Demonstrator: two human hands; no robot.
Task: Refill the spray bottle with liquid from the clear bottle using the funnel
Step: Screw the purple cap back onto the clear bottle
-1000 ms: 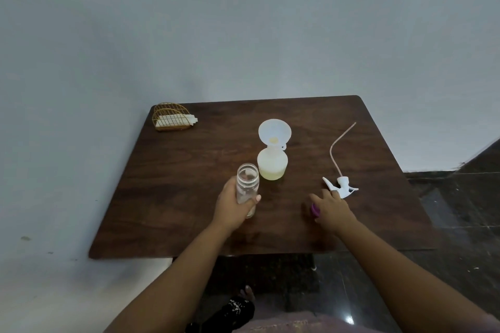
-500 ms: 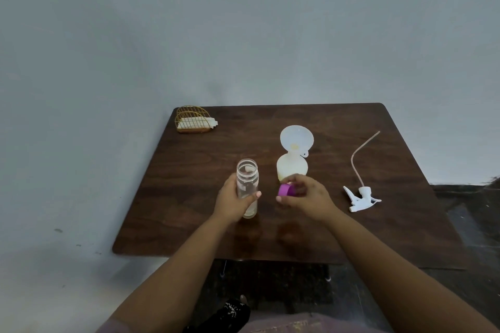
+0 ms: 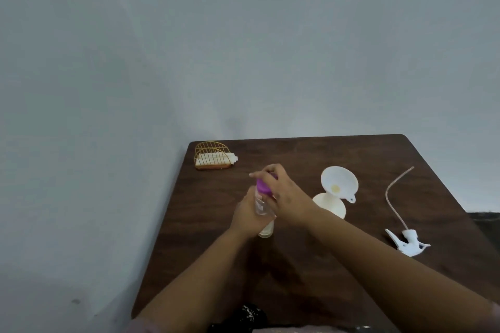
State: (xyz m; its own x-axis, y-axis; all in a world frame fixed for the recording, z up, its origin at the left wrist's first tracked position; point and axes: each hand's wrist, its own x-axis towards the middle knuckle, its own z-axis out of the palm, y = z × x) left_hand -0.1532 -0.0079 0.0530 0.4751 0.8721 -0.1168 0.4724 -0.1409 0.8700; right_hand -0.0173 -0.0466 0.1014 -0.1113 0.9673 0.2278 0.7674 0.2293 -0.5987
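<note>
a: which step is this?
b: capping. left hand [image 3: 250, 215] grips the clear bottle [image 3: 263, 213] upright on the table [image 3: 338, 265]; right hand [image 3: 281, 193] pinches the purple cap [image 3: 263, 187] onto its mouth.
a: next?
b: probably twisting it tight. the funnel [image 3: 339, 180] sits in the spray bottle [image 3: 330, 204] alongside.

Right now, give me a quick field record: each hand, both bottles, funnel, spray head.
left hand: grips the clear bottle, upright on the table
right hand: holds the purple cap at the bottle's mouth
clear bottle: little liquid at the bottom
funnel: seated in the spray bottle
spray bottle: holds pale liquid
spray head: lying off to the right, tube attached
</note>
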